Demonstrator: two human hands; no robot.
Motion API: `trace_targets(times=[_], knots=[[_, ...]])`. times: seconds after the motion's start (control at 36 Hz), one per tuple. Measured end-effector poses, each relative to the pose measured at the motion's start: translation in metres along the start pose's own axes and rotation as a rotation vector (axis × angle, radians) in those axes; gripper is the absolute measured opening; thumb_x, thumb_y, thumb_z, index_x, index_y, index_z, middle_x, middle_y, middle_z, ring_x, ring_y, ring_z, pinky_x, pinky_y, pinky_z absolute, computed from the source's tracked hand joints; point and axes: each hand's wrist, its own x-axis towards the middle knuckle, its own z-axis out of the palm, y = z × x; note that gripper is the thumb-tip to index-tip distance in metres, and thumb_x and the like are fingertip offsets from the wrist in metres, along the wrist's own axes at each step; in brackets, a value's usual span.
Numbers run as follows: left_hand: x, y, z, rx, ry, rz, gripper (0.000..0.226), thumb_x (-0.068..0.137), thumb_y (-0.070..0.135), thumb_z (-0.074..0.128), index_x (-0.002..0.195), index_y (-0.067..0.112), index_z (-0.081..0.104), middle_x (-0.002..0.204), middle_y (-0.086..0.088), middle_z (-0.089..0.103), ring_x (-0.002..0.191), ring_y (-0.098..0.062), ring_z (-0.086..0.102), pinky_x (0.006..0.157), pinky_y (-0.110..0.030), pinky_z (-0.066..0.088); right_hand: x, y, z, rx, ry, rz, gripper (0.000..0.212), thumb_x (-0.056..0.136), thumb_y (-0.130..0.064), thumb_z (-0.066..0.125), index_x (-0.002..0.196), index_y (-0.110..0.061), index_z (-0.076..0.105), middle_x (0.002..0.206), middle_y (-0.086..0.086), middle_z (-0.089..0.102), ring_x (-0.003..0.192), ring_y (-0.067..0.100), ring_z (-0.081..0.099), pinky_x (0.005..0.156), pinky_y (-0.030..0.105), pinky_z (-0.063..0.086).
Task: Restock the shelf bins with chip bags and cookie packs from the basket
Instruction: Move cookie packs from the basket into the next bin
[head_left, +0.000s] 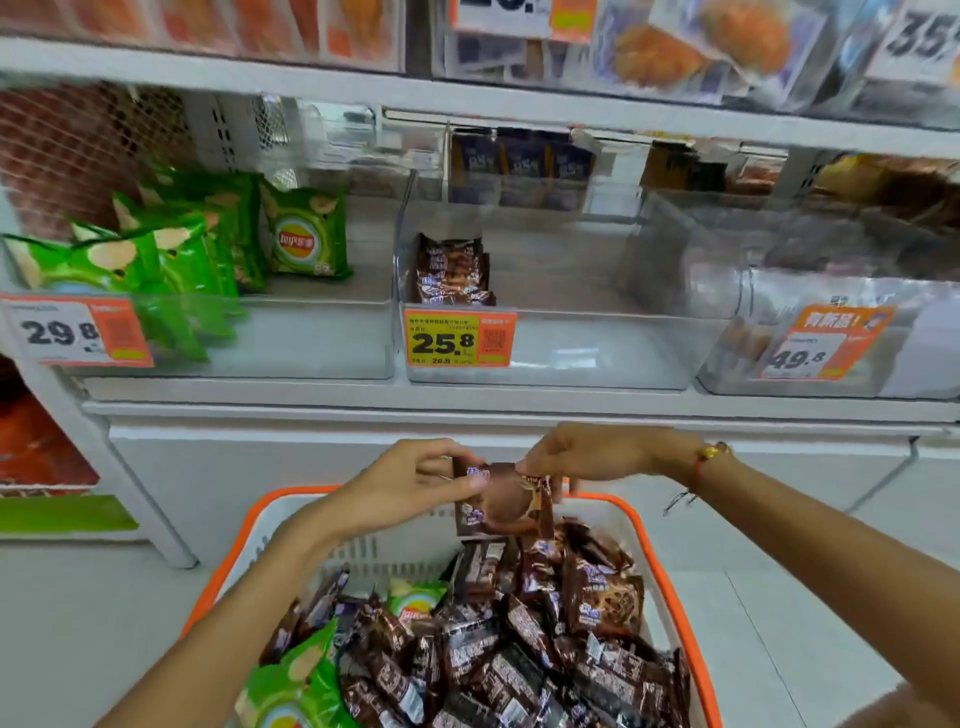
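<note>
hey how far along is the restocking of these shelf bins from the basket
Early to midway, I'd judge. Done: green chip bags sit in the left bin, and a few cookie packs stand in the middle bin. In hand: the left hand and right hand both hold one brown cookie pack above the basket. Left: the basket still holds many cookie packs and a few chip bags.

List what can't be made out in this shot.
- Right bin, head view: contents blurred behind cloudy plastic.
- Basket: near end cut off by the bottom edge.
- Cookie pack: top edge covered by left hand and right hand.
</note>
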Motion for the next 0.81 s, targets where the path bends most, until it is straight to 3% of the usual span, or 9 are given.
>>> trace_targets(times=[0.06, 0.14, 0.19, 0.31, 0.39, 0.56, 0.67, 0.81], knots=[[0.003, 0.021, -0.011, -0.014, 0.031, 0.067, 0.028, 0.082, 0.033, 0.069, 0.108, 0.024, 0.067, 0.082, 0.003, 0.069, 0.073, -0.009, 0.066, 0.070, -0.020, 0.049, -0.008, -0.009, -0.024, 0.005, 0.040, -0.023, 0.037, 0.102, -0.031, 0.040, 0.099, -0.008, 0.068, 0.082, -0.009, 0.063, 0.076, 0.008, 0.057, 0.067, 0.015, 0.047], [0.011, 0.051, -0.026, 0.011, 0.143, 0.176, 0.016, 0.083, 0.025, 0.070, 0.100, 0.024, 0.069, 0.087, 0.005, 0.074, 0.086, -0.007, 0.069, 0.080, -0.017, 0.050, -0.021, -0.025, -0.057, 0.017, 0.087, -0.062, 0.037, 0.101, -0.032, 0.041, 0.088, -0.011, 0.070, 0.078, -0.008, 0.067, 0.071, 0.004, 0.059, 0.065, 0.017, 0.046], [0.016, 0.074, -0.036, 0.076, 0.207, 0.251, 0.013, 0.083, 0.026, 0.070, 0.096, 0.027, 0.070, 0.082, 0.013, 0.073, 0.082, -0.001, 0.068, 0.075, -0.011, 0.048, -0.030, -0.037, -0.077, 0.000, 0.142, -0.092, 0.036, 0.101, -0.033, 0.041, 0.081, -0.020, 0.068, 0.072, -0.012, 0.067, 0.070, 0.002, 0.060, 0.065, 0.018, 0.046], [0.028, 0.116, -0.060, 0.183, 0.328, 0.407, 0.012, 0.084, 0.025, 0.072, 0.091, 0.034, 0.069, 0.073, 0.024, 0.069, 0.072, 0.007, 0.064, 0.067, -0.008, 0.045, -0.040, -0.053, -0.116, 0.057, 0.312, -0.178, 0.028, 0.096, -0.040, 0.047, 0.099, -0.021, 0.068, 0.083, -0.005, 0.071, 0.075, 0.009, 0.066, 0.065, 0.020, 0.050], [0.039, 0.142, -0.078, 0.249, 0.378, 0.451, 0.014, 0.082, 0.029, 0.073, 0.089, 0.040, 0.068, 0.077, 0.022, 0.070, 0.078, 0.005, 0.066, 0.070, -0.009, 0.048, -0.042, -0.060, -0.140, 0.140, 0.437, -0.240, 0.035, 0.084, -0.047, 0.054, 0.101, -0.020, 0.070, 0.085, -0.002, 0.072, 0.073, 0.006, 0.063, 0.066, 0.021, 0.050], [0.065, 0.169, -0.112, 0.560, 0.304, 0.320, 0.015, 0.081, 0.036, 0.073, 0.094, 0.037, 0.068, 0.092, 0.019, 0.069, 0.085, 0.002, 0.063, 0.082, -0.025, 0.053, -0.023, -0.069, -0.168, 0.078, 0.609, -0.214, 0.021, 0.090, -0.028, 0.064, 0.094, -0.010, 0.074, 0.078, -0.003, 0.071, 0.069, 0.008, 0.062, 0.061, 0.016, 0.053], [0.085, 0.175, -0.121, 0.881, 0.201, 0.190, 0.020, 0.082, 0.039, 0.072, 0.101, 0.033, 0.068, 0.096, 0.016, 0.068, 0.088, -0.002, 0.061, 0.076, -0.024, 0.048, 0.006, -0.067, -0.173, 0.070, 0.524, -0.040, 0.015, 0.088, -0.028, 0.067, 0.088, -0.015, 0.074, 0.074, -0.002, 0.072, 0.065, 0.007, 0.067, 0.060, 0.016, 0.054], [0.106, 0.173, -0.119, 1.064, 0.004, 0.063, 0.031, 0.081, 0.044, 0.072, 0.106, 0.027, 0.070, 0.094, 0.014, 0.070, 0.091, -0.004, 0.064, 0.085, -0.033, 0.053, 0.036, -0.061, -0.168, 0.137, 0.376, 0.146, 0.017, 0.087, -0.026, 0.069, 0.097, -0.013, 0.073, 0.081, 0.001, 0.075, 0.067, 0.008, 0.070, 0.063, 0.017, 0.056]])
